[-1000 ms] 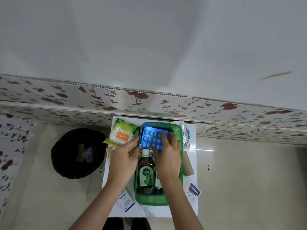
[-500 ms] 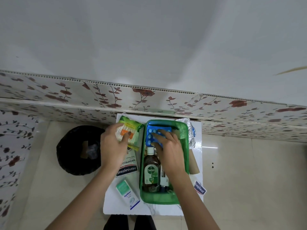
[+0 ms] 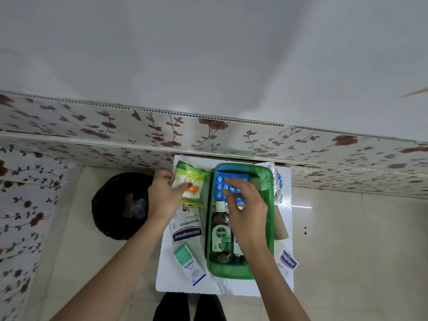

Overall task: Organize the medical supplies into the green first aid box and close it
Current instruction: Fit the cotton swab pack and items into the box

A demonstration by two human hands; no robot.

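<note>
The green box (image 3: pixel 269 218) stands open on a white board (image 3: pixel 183 286), its long axis running away from the person toward the flowered wall. Inside, a brown bottle (image 3: pixel 221 237) lies along that axis with its white cap pointing to the far end, and a blue pill sheet (image 3: pixel 228 185) lies flat across the far end, just beyond the cap. The right hand (image 3: pixel 247 212) reaches palm-down into the box, its spread fingers (image 3: pixel 228 193) resting on the pill sheet without closing round it. The left hand (image 3: pixel 165 196) lies left of the box, its fingers and thumb pinched on the near-left edge of a packet of cotton swabs (image 3: pixel 191 181), which sits slightly tilted, just beside the box's left wall. Nearer the person lie a plaster box (image 3: pixel 187 229) and a small green-and-white carton (image 3: pixel 188 264).
</note>
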